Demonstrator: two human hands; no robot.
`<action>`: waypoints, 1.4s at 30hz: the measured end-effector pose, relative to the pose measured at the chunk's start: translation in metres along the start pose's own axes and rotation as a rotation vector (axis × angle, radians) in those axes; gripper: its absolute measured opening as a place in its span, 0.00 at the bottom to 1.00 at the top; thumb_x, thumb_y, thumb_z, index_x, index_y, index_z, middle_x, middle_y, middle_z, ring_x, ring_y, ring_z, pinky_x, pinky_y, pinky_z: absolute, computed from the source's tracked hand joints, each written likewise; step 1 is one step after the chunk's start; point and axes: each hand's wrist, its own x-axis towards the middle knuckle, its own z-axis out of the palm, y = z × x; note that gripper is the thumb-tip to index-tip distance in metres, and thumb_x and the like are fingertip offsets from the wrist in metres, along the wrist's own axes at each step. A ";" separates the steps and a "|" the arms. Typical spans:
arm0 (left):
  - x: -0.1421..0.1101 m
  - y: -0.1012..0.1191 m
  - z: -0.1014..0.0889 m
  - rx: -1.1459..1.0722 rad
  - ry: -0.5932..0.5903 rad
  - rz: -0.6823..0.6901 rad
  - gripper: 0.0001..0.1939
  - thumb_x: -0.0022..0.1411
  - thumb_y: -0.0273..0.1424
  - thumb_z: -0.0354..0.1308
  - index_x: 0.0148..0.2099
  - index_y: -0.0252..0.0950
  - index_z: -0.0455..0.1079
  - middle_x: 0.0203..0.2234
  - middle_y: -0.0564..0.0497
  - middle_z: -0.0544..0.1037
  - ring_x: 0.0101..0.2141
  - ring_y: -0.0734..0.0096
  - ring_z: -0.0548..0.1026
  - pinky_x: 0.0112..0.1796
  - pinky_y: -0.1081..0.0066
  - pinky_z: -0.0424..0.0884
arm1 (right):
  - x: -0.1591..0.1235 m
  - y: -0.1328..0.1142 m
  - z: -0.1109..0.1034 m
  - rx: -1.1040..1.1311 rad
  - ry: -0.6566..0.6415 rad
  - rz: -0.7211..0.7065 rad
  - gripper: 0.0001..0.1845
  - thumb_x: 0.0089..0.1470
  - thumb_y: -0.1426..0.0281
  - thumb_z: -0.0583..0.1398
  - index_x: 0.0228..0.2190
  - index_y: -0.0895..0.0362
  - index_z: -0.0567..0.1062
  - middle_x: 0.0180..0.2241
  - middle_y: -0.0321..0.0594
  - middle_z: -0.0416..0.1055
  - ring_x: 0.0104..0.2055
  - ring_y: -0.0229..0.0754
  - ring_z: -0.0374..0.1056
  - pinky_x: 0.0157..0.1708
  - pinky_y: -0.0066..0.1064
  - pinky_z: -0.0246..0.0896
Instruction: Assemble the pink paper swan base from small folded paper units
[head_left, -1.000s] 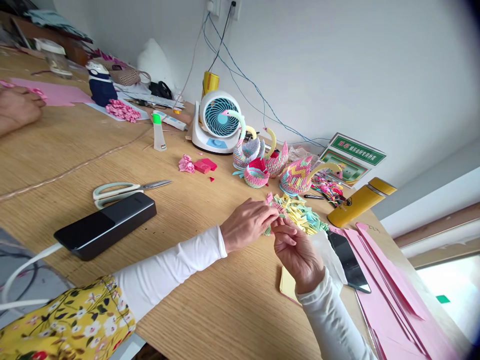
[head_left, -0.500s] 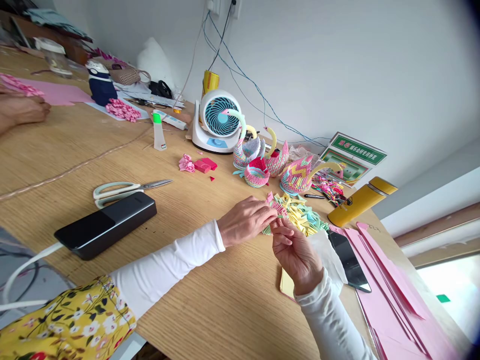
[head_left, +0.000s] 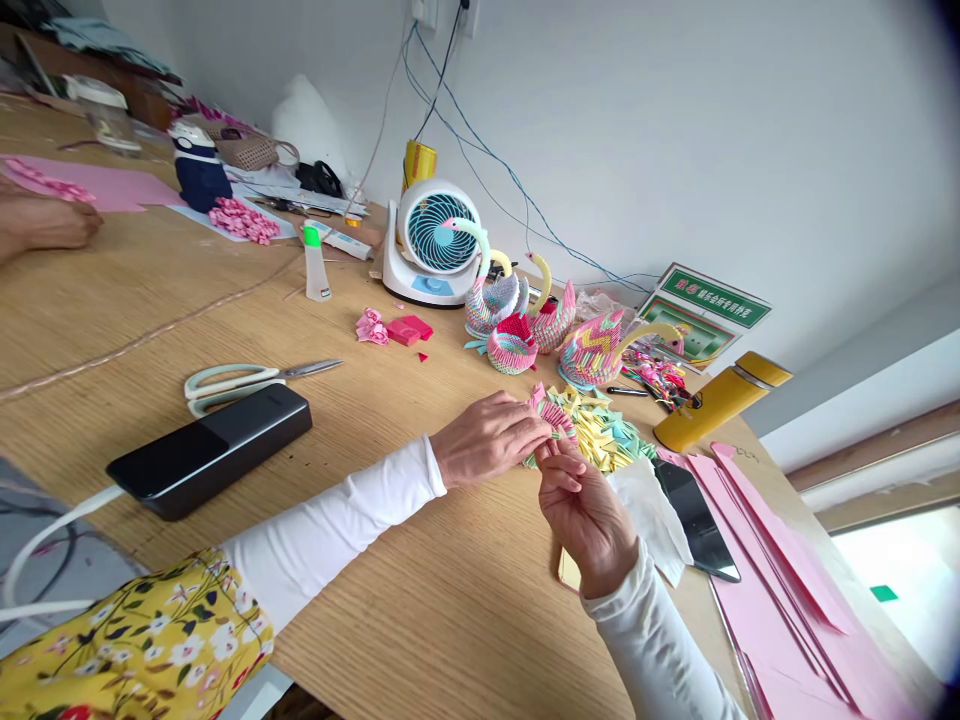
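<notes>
My left hand [head_left: 491,437] and my right hand [head_left: 586,515] meet over the wooden table [head_left: 390,560], fingertips pinched together on a small pink folded-paper assembly [head_left: 556,417]. Just behind it lies a heap of yellow, green and pink folded paper pieces [head_left: 604,430]. Several finished paper swans [head_left: 551,330] stand beyond the heap. Both arms wear white sleeves.
A black power bank [head_left: 210,450] and scissors [head_left: 247,380] lie at the left. A small fan [head_left: 433,240], a glue bottle [head_left: 316,265], a yellow flask [head_left: 720,402], a phone [head_left: 694,515] and pink paper sheets [head_left: 780,590] surround the work. Another person's hand [head_left: 41,220] rests at far left.
My hands stay pinched on the pink paper piece and have shifted slightly left. The other person's hand at far left has moved a little.
</notes>
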 end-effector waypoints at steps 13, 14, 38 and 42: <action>0.001 0.000 -0.002 -0.020 0.017 -0.071 0.06 0.67 0.26 0.50 0.40 0.32 0.68 0.31 0.51 0.78 0.34 0.72 0.76 0.36 0.70 0.69 | 0.000 0.003 0.001 -0.139 -0.011 -0.067 0.12 0.64 0.79 0.46 0.31 0.57 0.64 0.23 0.29 0.63 0.13 0.22 0.56 0.09 0.11 0.52; 0.001 0.000 -0.002 -0.020 0.021 -0.074 0.06 0.67 0.26 0.50 0.40 0.32 0.68 0.31 0.51 0.78 0.34 0.72 0.76 0.36 0.70 0.69 | -0.001 0.004 0.002 -0.156 -0.012 -0.071 0.11 0.63 0.79 0.47 0.31 0.57 0.65 0.23 0.30 0.64 0.13 0.21 0.56 0.09 0.11 0.52; 0.002 0.006 0.002 -0.135 -0.024 -0.248 0.06 0.67 0.30 0.47 0.43 0.35 0.63 0.34 0.50 0.76 0.34 0.72 0.74 0.39 0.68 0.66 | -0.003 -0.017 0.003 -0.557 -0.025 -0.318 0.09 0.44 0.77 0.66 0.31 0.61 0.75 0.20 0.28 0.66 0.14 0.22 0.54 0.10 0.12 0.48; -0.010 -0.002 0.014 -0.253 -0.071 -0.422 0.12 0.63 0.29 0.50 0.49 0.34 0.59 0.41 0.45 0.72 0.43 0.65 0.71 0.42 0.65 0.67 | 0.003 -0.038 -0.004 -0.780 -0.002 -0.540 0.12 0.40 0.72 0.70 0.31 0.58 0.78 0.24 0.29 0.68 0.18 0.25 0.57 0.13 0.14 0.51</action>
